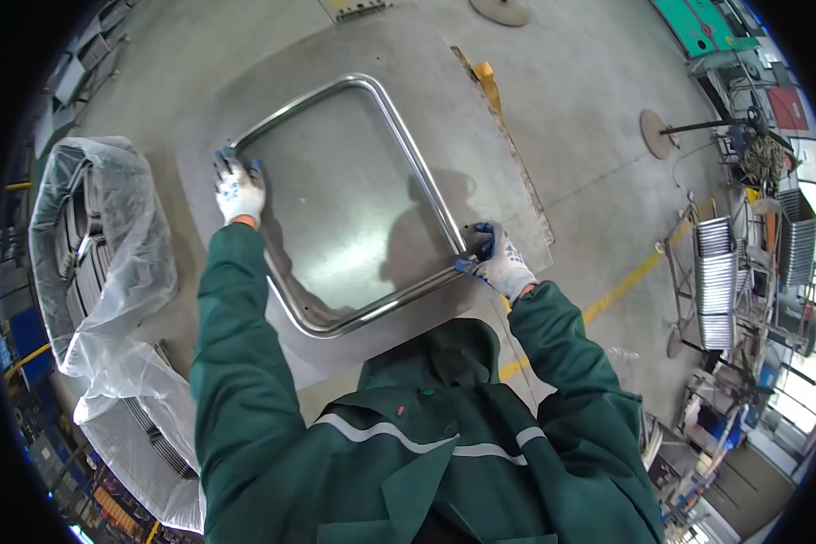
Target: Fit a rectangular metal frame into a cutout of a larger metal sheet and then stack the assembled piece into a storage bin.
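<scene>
A shiny bent metal tube frame (414, 156), roughly square with rounded corners, lies flat on a grey metal tabletop (335, 195). My left hand (239, 190), in a white and blue work glove, is closed around the tube at the frame's left corner; part of the tube there is hidden by the glove. At the right corner, my right hand (500, 263) grips the tube between thumb and fingers, in a matching glove. Tube ends appear to meet beside each hand, though the gloves partly cover these spots.
To the left, clear plastic sheeting (134, 263) wraps stacks of bent metal parts (86, 240). A yellow object (487, 83) sits by the table's worn far-right edge. Farther right stand a round-based stand (656, 134) and a rack of stacked metal tubing (714, 283). Yellow floor line (624, 288) runs at right.
</scene>
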Action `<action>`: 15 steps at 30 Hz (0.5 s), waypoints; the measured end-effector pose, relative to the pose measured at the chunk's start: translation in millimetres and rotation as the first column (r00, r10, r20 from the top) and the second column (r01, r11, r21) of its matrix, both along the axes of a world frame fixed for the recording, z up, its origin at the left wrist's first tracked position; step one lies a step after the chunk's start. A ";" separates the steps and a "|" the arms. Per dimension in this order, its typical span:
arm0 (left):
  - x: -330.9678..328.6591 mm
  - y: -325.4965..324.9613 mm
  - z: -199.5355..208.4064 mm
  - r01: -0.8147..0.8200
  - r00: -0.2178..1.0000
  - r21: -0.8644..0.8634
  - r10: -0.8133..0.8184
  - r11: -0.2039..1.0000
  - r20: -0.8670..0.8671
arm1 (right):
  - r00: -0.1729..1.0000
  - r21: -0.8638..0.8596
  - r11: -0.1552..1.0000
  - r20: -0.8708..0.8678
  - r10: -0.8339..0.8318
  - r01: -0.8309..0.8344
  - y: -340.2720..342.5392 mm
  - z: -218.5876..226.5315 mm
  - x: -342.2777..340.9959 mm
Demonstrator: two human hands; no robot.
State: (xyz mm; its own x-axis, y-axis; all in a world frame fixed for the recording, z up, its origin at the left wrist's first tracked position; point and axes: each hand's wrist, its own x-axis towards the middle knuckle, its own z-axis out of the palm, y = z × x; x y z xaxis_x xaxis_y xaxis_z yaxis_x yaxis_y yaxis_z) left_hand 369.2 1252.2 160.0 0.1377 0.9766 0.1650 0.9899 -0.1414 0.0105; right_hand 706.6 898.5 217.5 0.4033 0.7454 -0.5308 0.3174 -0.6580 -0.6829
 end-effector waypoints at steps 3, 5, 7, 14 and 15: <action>9.9 3.6 17.5 0.018 0.998 -0.019 -0.016 1.000 0.067 | 0.997 0.044 0.999 -0.079 -0.026 0.029 2.2 2.5 7.4; 0.1 4.1 19.6 0.011 0.996 -0.002 -0.011 1.000 0.086 | 0.994 0.081 0.996 -0.110 -0.020 0.029 3.5 3.4 2.3; -17.1 4.6 -2.1 0.056 0.985 0.102 -0.072 0.993 0.158 | 0.999 0.039 0.999 -0.042 0.014 -0.012 6.8 -7.9 1.7; 3.9 -156.1 45.0 0.242 0.903 -0.107 -0.184 0.964 0.389 | 0.985 -0.011 1.000 -0.170 0.022 -0.024 58.1 -15.6 26.4; 13.6 -200.7 56.1 0.339 0.844 -0.009 -0.300 0.941 0.444 | 0.989 0.061 0.998 -0.150 0.016 -0.007 71.4 -12.8 19.9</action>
